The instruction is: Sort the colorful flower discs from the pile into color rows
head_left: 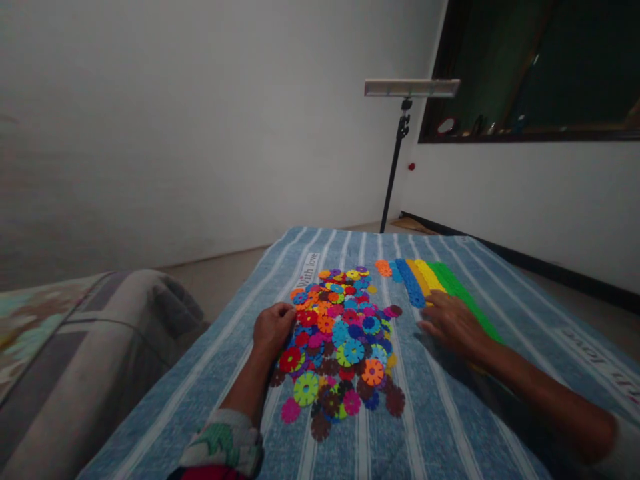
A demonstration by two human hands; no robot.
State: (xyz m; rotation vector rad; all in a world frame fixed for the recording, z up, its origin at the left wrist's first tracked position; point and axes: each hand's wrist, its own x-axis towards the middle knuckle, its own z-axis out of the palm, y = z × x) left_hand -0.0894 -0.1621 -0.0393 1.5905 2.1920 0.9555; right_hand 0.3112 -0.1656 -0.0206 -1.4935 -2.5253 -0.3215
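Observation:
A heap of flat plastic interlocking discs (340,340) in many colours lies on a blue striped cloth (440,413). My left hand (273,328) rests at the heap's left edge, fingers curled down onto the discs; what they hold, if anything, is hidden. To the right run sorted rows of discs: orange (383,268), blue (409,283), yellow (429,275) and green (463,293). My right hand (453,323) lies flat over the near ends of the yellow and green rows, fingers stretched toward the heap.
The cloth covers a low surface with "With love" printed near its far edge (307,269). A grey cushion or sofa arm (95,353) lies at the left. A light stand (397,150) stands beyond, by a white wall and a dark window (540,67).

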